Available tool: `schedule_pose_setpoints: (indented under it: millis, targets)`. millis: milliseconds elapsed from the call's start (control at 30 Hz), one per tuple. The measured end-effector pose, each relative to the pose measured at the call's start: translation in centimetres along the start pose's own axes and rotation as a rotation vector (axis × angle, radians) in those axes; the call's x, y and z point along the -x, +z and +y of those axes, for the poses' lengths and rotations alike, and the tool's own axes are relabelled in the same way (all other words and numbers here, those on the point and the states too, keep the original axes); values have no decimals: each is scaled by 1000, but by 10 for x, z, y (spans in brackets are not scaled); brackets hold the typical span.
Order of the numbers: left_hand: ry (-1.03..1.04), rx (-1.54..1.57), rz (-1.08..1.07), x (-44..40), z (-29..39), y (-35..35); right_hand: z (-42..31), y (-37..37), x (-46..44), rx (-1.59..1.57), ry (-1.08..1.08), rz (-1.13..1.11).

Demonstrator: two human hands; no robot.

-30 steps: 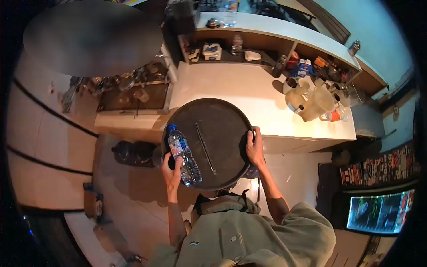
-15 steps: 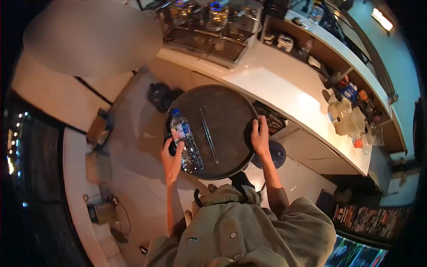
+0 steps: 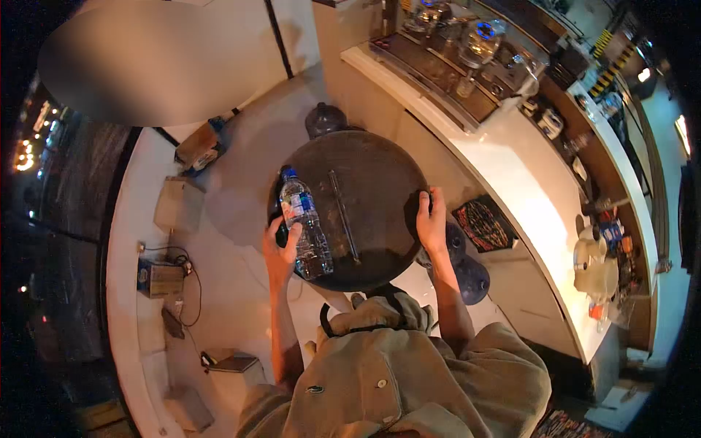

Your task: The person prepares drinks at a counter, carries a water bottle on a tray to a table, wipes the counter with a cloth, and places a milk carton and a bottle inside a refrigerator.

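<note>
A round dark serving tray is held level in front of my body by both hands. My left hand is closed on its left rim, the thumb up against a clear plastic water bottle with a blue cap. That bottle lies along the tray's left side, cap pointing away from me. Beside it rests a long thin shiny rod, whose exact kind I cannot make out. My right hand grips the opposite rim, thumb on top; its other fingers are partly hidden under the edge.
A white counter curves along the right, bearing glass brewing gear and beige jugs. Large dark water jugs stand below on the floor, another dark jug beyond the tray. Boxes and a cable lie left.
My view has turned left, so the counter and its gear now appear farther right. Both hands keep hold of the tray, with the bottle and rod in nearly the same places on it.
</note>
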State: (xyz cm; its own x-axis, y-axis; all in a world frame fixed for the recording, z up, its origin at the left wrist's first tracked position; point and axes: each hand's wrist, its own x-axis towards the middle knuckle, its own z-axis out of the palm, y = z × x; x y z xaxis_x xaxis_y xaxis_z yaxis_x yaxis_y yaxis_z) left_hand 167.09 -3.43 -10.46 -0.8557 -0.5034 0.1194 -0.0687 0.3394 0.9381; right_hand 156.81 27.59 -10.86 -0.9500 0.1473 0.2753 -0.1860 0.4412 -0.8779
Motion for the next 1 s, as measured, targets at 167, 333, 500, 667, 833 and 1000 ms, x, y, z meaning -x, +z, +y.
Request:
schedule_pose_setpoints:
  millis: [167,333,500,667,833,1000]
  targets:
    - [-55,2,78,-71,-21,-5,0,65,-61,-17,-23,-40]
    - [-43,-12,159,-153,-18,-7,-31,126,-143,-23,-5,-118]
    - [-92,36,205,-235,-24,-18,-45,210,-215,-2,-73,-85]
    - [-96,-29,233,-324,-33,-38,-69,288,-273,-42,-45,-193]
    - [-106,21,203,-443,-81,-63,-70,397,-332,-33,-16,-188]
    - [-61,-39,172,-573,-88,-98,-77,509,-393,-40,-22,-74]
